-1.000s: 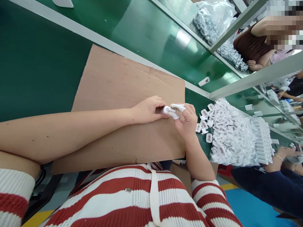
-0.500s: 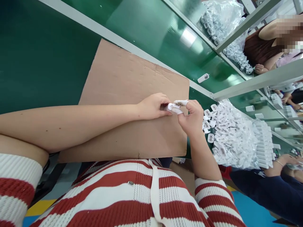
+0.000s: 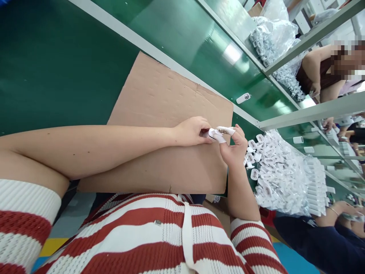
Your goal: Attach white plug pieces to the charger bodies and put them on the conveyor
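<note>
A small white plastic part [image 3: 211, 134] is held between my two hands, above the brown cardboard sheet [image 3: 159, 91]. My left hand [image 3: 195, 131] is closed round its left end, and its fingers hide much of the part. Thumb and forefinger of my right hand [image 3: 235, 146], both wrapped in white finger covers, pinch at the right end. Whether a second small piece sits between those fingertips I cannot make out.
Right of the cardboard lies a heap of white plastic parts [image 3: 273, 171] with clear bags. One white oblong device [image 3: 243, 98] rests beyond the metal rail. More bagged parts [image 3: 273, 38] lie farther off. Co-workers sit at the right, one in a dark blue sleeve [image 3: 308, 239].
The view has shifted a little, so the cardboard and both hands appear farther right. More of the white part's end shows between my hands. Both hands stay on it.
</note>
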`<state>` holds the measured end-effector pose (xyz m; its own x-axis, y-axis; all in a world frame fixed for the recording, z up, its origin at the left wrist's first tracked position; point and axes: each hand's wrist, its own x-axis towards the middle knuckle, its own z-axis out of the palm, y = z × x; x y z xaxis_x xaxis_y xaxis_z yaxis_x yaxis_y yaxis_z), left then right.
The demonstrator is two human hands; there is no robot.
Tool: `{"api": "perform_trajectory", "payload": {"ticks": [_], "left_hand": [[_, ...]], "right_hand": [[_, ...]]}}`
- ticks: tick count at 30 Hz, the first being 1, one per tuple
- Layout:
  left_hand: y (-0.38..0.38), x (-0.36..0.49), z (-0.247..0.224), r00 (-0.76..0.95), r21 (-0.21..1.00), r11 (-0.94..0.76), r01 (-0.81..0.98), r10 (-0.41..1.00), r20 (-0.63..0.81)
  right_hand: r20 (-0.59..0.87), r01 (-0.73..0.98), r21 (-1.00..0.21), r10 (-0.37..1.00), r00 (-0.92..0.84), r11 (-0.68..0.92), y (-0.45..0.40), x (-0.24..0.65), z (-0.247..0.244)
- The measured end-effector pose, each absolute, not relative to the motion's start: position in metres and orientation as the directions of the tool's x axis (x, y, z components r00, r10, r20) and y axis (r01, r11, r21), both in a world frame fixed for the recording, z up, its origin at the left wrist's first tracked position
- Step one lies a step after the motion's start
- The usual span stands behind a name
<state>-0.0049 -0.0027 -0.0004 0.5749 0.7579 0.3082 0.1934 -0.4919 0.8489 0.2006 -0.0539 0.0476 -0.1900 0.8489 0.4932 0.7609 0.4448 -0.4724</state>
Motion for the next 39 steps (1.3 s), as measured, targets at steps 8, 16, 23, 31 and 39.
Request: {"api": "perform_trajectory", "payload": {"ticks": [8,16,23,31,39], "left_hand": [[-0.001,-0.006,-0.001,0.586,0.859,-0.474,0.193,0.758,0.287],[-0.003,-0.005,0.000,0.566,0.866,-0.465,0.185,0.771,0.293],[-0.007,-0.003,0.000,0.506,0.851,-0.476,0.222,0.802,0.316],[-0.016,-0.002,0.003,0.560,0.734,-0.593,0.332,0.750,0.353],[0.076,-0.018,0.026,0.188,0.819,-0.268,0.507,0.962,0.198]], "right_hand": [[0.568,0.819,-0.301,0.782,-0.257,0.488,-0.060,0.201,0.053],[0.533,0.846,-0.244,0.794,-0.292,0.475,-0.057,0.197,0.045],[0.550,0.862,-0.292,0.810,-0.203,0.414,-0.056,0.198,0.033],[0.434,0.743,-0.546,0.889,-0.143,0.386,-0.052,0.208,0.037],[0.111,0.889,-0.061,0.882,0.458,-0.454,-0.045,0.312,0.066]]}}
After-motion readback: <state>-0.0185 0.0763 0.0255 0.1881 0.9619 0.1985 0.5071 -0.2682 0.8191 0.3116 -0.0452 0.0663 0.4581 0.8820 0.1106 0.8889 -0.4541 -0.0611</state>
